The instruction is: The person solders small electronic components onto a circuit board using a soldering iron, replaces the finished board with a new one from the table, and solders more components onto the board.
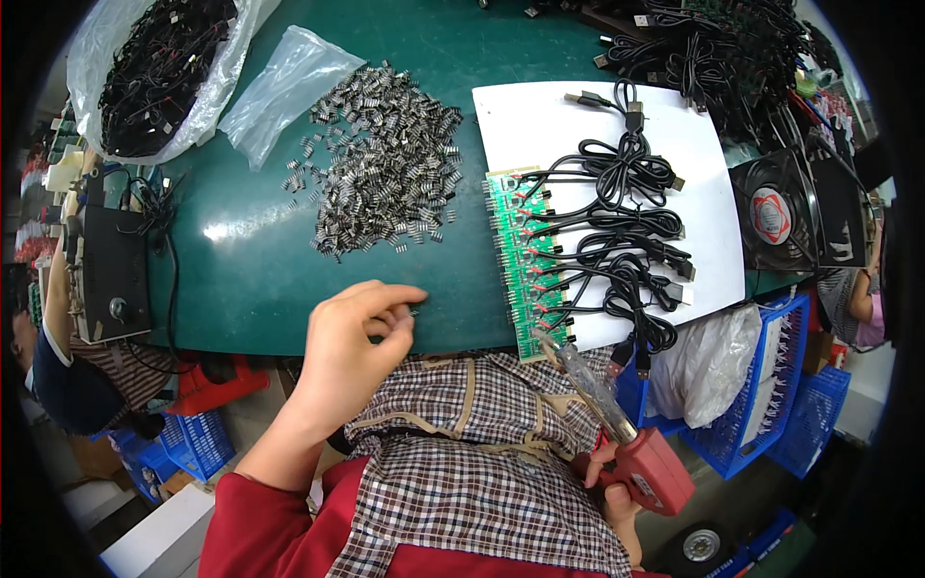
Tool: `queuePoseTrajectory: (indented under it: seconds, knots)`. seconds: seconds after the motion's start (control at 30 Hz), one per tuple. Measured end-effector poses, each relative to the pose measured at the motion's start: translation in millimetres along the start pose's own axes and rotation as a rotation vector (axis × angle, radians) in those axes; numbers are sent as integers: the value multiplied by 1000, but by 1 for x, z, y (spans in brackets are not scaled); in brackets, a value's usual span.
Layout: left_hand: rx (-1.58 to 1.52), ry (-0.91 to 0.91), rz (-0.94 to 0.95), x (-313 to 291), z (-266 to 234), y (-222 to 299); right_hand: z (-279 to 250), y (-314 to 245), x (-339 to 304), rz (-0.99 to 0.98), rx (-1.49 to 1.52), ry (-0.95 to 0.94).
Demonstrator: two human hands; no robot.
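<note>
Green cloth covers the table (270, 279), and I see it from the one head view, looking down. My left hand (352, 342) sits at the near edge of the table, with fingers curled and the tips pinching one small metal part (414, 310). My right hand (617, 482) is low by my lap, fingers wrapped tight around one red soldering gun (641, 458), whose tip points up at the long green circuit board (525, 265). I count one board, and about ten black cables (626, 231) run from it across one white sheet (578, 125). The heap of small metal parts (385, 164) in the middle has far too many to count. One clear bag (159, 72) at the far left holds black cables; a second clear bag (289, 87) beside it lies flat, and I cannot tell what is in it. One black fan (771, 212) stands at the right edge. Blue baskets (761, 385) sit below the table. Bare green room lies between the heap and my left hand.
</note>
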State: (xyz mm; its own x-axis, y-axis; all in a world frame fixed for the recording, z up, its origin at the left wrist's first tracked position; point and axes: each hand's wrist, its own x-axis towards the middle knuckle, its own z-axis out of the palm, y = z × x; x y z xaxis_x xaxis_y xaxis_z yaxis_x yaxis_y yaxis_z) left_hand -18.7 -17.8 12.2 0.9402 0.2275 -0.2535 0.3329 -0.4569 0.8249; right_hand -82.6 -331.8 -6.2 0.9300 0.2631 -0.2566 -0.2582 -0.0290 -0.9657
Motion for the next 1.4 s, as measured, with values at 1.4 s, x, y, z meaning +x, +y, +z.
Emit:
queuePoseTrajectory:
  seconds: [1.4]
  knots:
    - [-635, -178, -41, -2, 59, 19, 16, -10, 8, 46, 198, 74]
